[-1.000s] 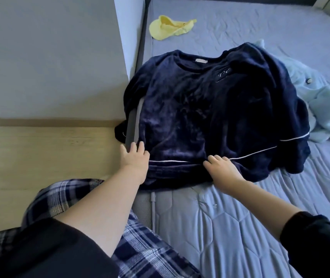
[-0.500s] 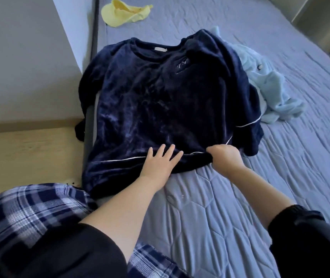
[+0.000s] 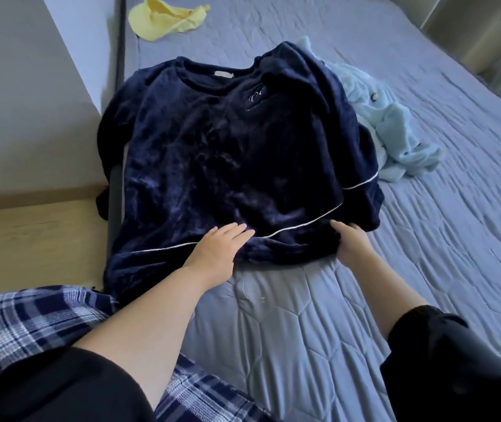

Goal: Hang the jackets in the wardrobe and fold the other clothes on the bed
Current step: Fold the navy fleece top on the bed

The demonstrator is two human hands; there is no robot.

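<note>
Navy velour top [image 3: 212, 153]: spread front-up on the bed [image 3: 456, 208], near its left edge, hem toward the person, one sleeve draped over the side.
Left hand [image 3: 215, 248]: arm reaching forward, palm down, fingers straight and together, pressing flat on the hem.
Right hand [image 3: 352, 245]: at the hem's right end, fingers curled into the fabric, gripping it.
Light blue garment [image 3: 395, 132]: crumpled, partly under the top's right side.
Yellow garment [image 3: 164, 16]: at the far end, well apart.

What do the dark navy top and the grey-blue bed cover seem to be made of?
The dark navy long-sleeved top looks like velour or plush fleece: its pile shows shiny streaks. The grey-blue quilted bed cover looks like smooth, matte woven fabric, padded, with stitched hexagon lines.
</note>
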